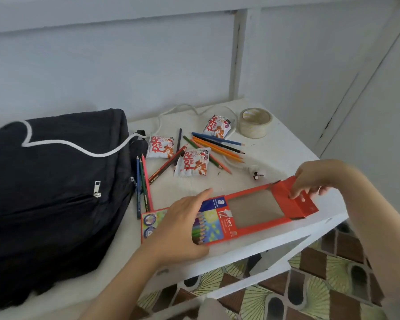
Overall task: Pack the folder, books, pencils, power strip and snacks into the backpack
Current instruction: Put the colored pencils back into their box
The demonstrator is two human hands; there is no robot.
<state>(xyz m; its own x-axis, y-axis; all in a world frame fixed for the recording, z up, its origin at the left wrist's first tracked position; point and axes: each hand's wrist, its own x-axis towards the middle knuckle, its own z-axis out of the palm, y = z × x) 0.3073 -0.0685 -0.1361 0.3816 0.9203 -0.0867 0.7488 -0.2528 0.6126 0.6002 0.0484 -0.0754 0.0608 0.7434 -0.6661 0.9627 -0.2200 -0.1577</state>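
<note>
A red pencil box lies at the front of the white table, its window showing no pencils. My left hand grips the box's left end. My right hand pinches the opened red flap at its right end. Several loose coloured pencils lie scattered behind the box, more beside the black backpack on the left, whose zipper looks closed. Three white and red snack packets lie among the pencils. A white cable runs over the backpack, and a white plug lies near the box.
A roll of clear tape stands at the table's back right. A colourful printed item lies partly under my left hand. Pale walls close in behind and to the right. A patterned floor shows below the table's front edge.
</note>
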